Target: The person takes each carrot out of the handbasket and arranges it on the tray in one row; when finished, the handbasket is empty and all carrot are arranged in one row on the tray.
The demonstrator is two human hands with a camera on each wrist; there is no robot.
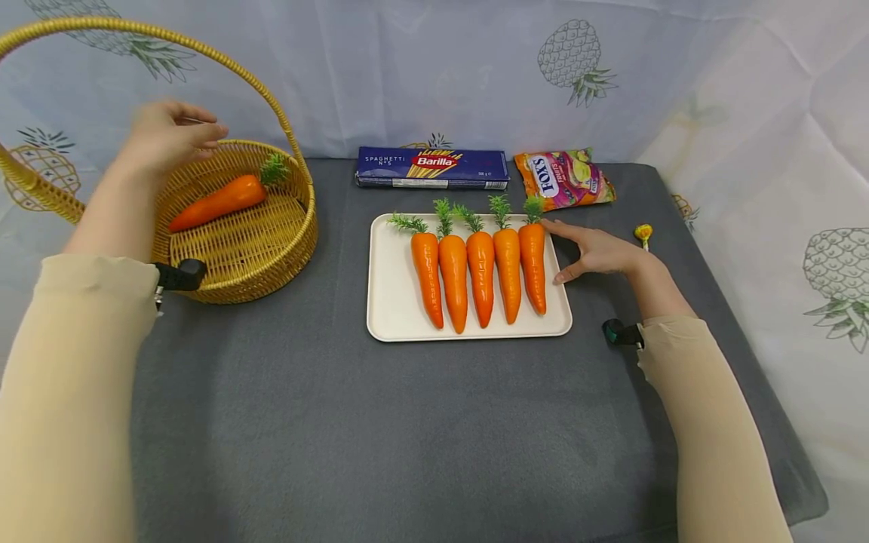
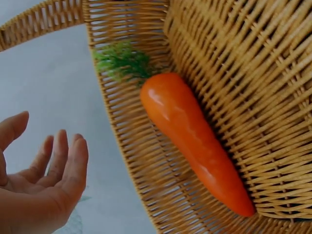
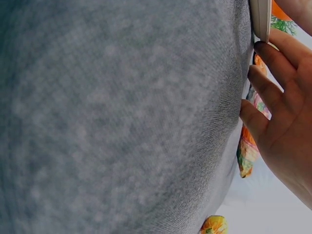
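My left hand [image 1: 173, 136] hovers over the back left rim of the wicker basket [image 1: 302, 245], holding nothing, its fingers loosely bent. One orange carrot [image 1: 220, 204] with a green top leans inside the basket; in the left wrist view this carrot [image 2: 192, 139] lies apart from the hand [image 2: 51, 187]. On the white tray [image 1: 394, 302] several carrots [image 1: 481, 271] lie side by side, tops toward the back. My right hand [image 1: 600, 250] is at the tray's right edge, fingers spread, thumb near the rim. In the right wrist view its fingers [image 3: 278, 63] reach the tray edge [image 3: 262, 19].
Behind the tray lies a blue spaghetti box [image 1: 432, 167], with a colourful sweets bag [image 1: 565, 178] to its right. A yellow-wrapped lollipop [image 1: 643, 233] lies beyond my right hand. The basket's tall handle [image 1: 204, 49] arches over my left arm. Grey cloth [image 1: 407, 437] covers the table.
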